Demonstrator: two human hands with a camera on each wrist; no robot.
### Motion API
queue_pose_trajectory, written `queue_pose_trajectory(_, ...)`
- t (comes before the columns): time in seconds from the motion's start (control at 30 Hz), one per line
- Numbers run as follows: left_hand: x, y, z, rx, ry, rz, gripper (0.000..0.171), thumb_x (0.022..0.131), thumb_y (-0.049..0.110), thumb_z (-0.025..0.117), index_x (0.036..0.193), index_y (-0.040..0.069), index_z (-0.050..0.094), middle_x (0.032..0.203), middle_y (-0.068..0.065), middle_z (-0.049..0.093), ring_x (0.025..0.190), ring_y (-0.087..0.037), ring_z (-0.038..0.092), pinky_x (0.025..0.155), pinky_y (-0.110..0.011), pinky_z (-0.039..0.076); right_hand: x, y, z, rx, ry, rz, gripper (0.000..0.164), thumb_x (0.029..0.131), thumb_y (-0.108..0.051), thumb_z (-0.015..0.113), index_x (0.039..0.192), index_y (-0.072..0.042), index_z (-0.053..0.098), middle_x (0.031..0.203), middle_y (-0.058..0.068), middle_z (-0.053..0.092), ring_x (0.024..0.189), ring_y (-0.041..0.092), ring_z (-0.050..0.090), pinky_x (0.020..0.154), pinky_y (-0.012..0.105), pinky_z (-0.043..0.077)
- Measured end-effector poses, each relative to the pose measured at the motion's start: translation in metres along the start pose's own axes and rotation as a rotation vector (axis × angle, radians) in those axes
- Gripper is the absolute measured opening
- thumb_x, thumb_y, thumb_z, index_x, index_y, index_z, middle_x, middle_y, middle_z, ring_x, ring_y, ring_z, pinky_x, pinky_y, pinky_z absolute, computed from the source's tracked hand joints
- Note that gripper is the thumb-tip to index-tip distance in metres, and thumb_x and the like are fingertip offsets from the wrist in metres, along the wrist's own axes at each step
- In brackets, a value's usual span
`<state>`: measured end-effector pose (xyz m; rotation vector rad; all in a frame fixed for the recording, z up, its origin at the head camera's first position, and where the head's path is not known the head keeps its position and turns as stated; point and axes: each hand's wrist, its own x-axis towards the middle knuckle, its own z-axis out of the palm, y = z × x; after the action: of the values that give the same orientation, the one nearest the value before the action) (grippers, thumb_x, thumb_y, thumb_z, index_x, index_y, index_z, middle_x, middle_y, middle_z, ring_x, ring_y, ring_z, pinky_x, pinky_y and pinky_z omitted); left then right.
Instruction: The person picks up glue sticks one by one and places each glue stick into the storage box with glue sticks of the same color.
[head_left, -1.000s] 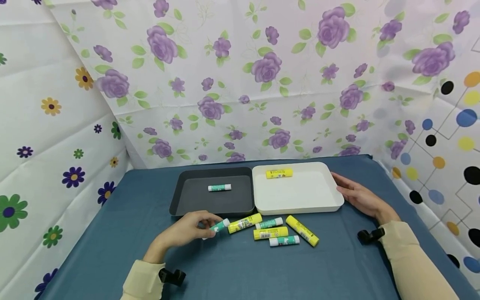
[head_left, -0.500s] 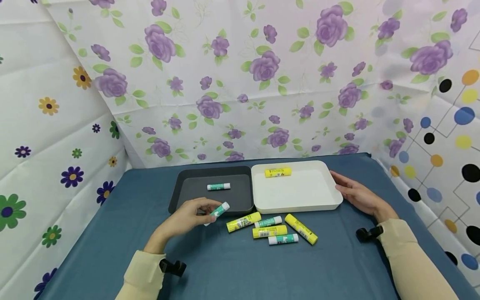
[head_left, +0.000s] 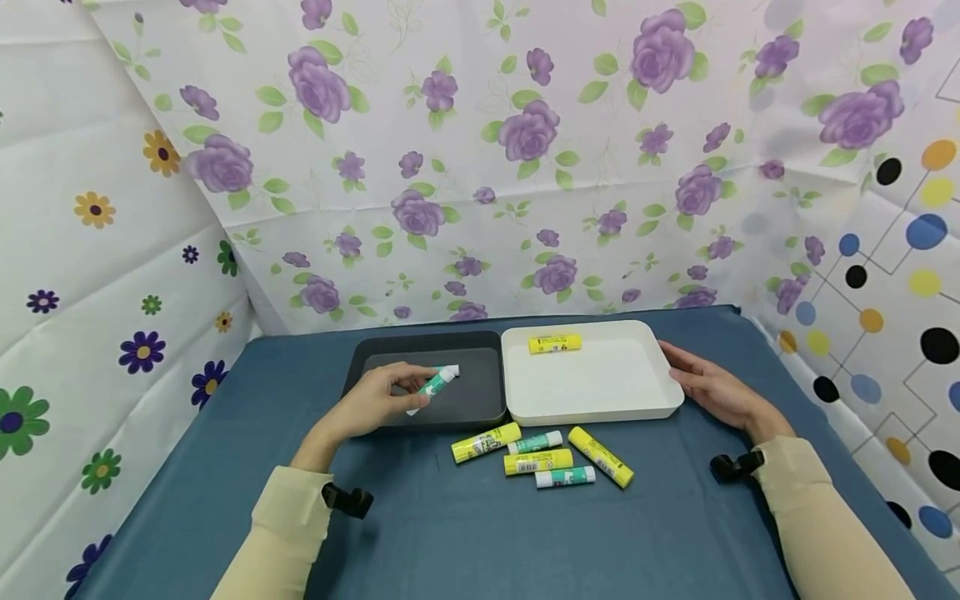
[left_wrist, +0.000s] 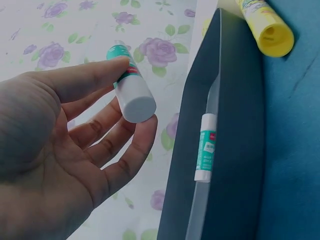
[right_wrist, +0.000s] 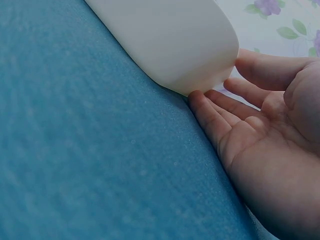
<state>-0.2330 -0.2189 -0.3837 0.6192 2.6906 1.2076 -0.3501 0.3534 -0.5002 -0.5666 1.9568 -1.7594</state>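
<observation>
In the head view my left hand (head_left: 382, 398) is over the dark tray (head_left: 480, 408), pinching a green-and-white glue stick (head_left: 433, 385) between thumb and fingers. The left wrist view shows that glue stick (left_wrist: 132, 90) tilted, its white end towards the camera. Another green-and-white glue stick (left_wrist: 205, 150) lies in the dark tray, partly hidden by the held one in the head view. At the right end of the white tray (head_left: 600, 383), my right hand (head_left: 716, 390) touches the side with extended fingers and thumb. A yellow glue stick (head_left: 555, 343) lies inside the white tray.
In front of the trays, on the blue cloth (head_left: 465, 533), lie yellow glue sticks (head_left: 486, 442) and green-and-white glue sticks (head_left: 565, 477), loosely grouped. The two trays stand side by side. Flowered fabric (head_left: 450, 167) hangs behind the table.
My left hand has lifted the green-and-white glue stick from the cloth in front and carried it up and away over the dark tray. My right hand stays at the white tray.
</observation>
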Motion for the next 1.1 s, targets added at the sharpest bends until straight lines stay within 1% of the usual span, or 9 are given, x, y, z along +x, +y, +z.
queue_pose_trajectory(0.2,0.013,0.002,-0.013,0.042,0.003,-0.004,0.043,0.104,0.017,0.067,0.145,0.007,0.062,0.128,-0.013,0.064,0.107,-0.025,0.062,0.087,-0.043,0.055,0.001,-0.002,-0.001,-0.004,0.002,-0.009,0.070,0.115,-0.018,0.043,0.169,-0.015,0.000,0.174,0.014,-0.009,0.159,0.035,-0.006,0.104,0.010,0.039)
queue_pose_trajectory(0.37,0.020,-0.002,-0.020,0.049,-0.003,-0.034,0.043,0.104,0.019,0.066,0.146,0.009,0.061,0.136,-0.016,0.061,0.113,-0.029,0.061,0.090,-0.047,0.055,0.002,-0.002,-0.001,-0.003,0.009,0.000,0.070,0.114,-0.019,0.044,0.169,-0.016,0.000,0.174,0.013,-0.008,0.159,0.035,-0.005,0.105,0.010,0.039)
queue_pose_trajectory(0.47,0.023,-0.005,-0.023,0.045,-0.011,-0.043,0.044,0.104,0.018,0.066,0.147,0.008,0.060,0.135,-0.016,0.061,0.113,-0.029,0.061,0.090,-0.049,0.055,0.002,-0.002,-0.002,-0.003,0.010,0.004,0.070,0.114,-0.019,0.044,0.169,-0.016,0.001,0.175,0.012,-0.007,0.160,0.026,0.003,0.105,0.011,0.039)
queue_pose_trajectory(0.57,0.027,-0.008,-0.026,0.040,-0.011,-0.042,0.044,0.104,0.018,0.067,0.146,0.007,0.060,0.128,-0.015,0.064,0.107,-0.028,0.062,0.088,-0.053,0.054,0.003,-0.001,-0.002,-0.003,0.008,0.005,0.069,0.114,-0.019,0.044,0.169,-0.017,0.002,0.175,0.012,-0.006,0.159,0.018,0.010,0.105,0.012,0.039)
queue_pose_trajectory(0.67,0.031,-0.009,-0.028,0.027,-0.024,-0.045,0.045,0.103,0.018,0.068,0.146,0.006,0.060,0.120,-0.014,0.066,0.102,-0.027,0.063,0.087,-0.058,0.054,0.003,-0.001,-0.002,-0.006,-0.003,-0.005,0.069,0.115,-0.019,0.043,0.169,-0.016,0.001,0.175,0.013,-0.007,0.159,0.019,0.009,0.106,0.012,0.039)
queue_pose_trajectory(0.77,0.036,-0.009,-0.030,0.038,-0.036,-0.055,0.045,0.103,0.018,0.069,0.146,0.007,0.060,0.116,-0.012,0.066,0.100,-0.025,0.063,0.087,-0.058,0.054,0.003,0.000,-0.002,-0.008,-0.011,-0.013,0.068,0.115,-0.018,0.042,0.169,-0.015,0.001,0.174,0.014,-0.007,0.160,0.027,0.003,0.106,0.012,0.039)
queue_pose_trajectory(0.9,0.044,-0.007,-0.034,0.058,-0.033,-0.066,0.044,0.103,0.017,0.069,0.145,0.008,0.062,0.115,-0.011,0.065,0.097,-0.025,0.062,0.086,-0.055,0.054,0.003,0.001,-0.001,-0.007,-0.006,-0.008,0.069,0.114,-0.019,0.043,0.169,-0.016,0.002,0.175,0.013,-0.007,0.160,0.035,-0.003,0.106,0.012,0.039)
queue_pose_trajectory(1.0,0.051,-0.006,-0.036,0.057,-0.044,-0.054,0.042,0.103,0.015,0.068,0.143,0.006,0.062,0.114,-0.013,0.065,0.095,-0.032,0.063,0.083,-0.047,0.054,0.003,0.001,0.000,-0.011,-0.001,-0.006,0.069,0.115,-0.019,0.043,0.169,-0.015,0.001,0.174,0.013,-0.007,0.159,0.038,-0.005,0.105,0.012,0.039)
queue_pose_trajectory(1.1,0.058,-0.007,-0.039,0.055,-0.054,-0.039,0.041,0.103,0.012,0.068,0.142,0.003,0.062,0.113,-0.015,0.066,0.097,-0.037,0.064,0.081,-0.041,0.053,0.002,0.001,0.001,-0.010,0.001,-0.004,0.069,0.115,-0.019,0.043,0.169,-0.015,0.001,0.174,0.013,-0.007,0.159,0.036,-0.004,0.105,0.011,0.039)
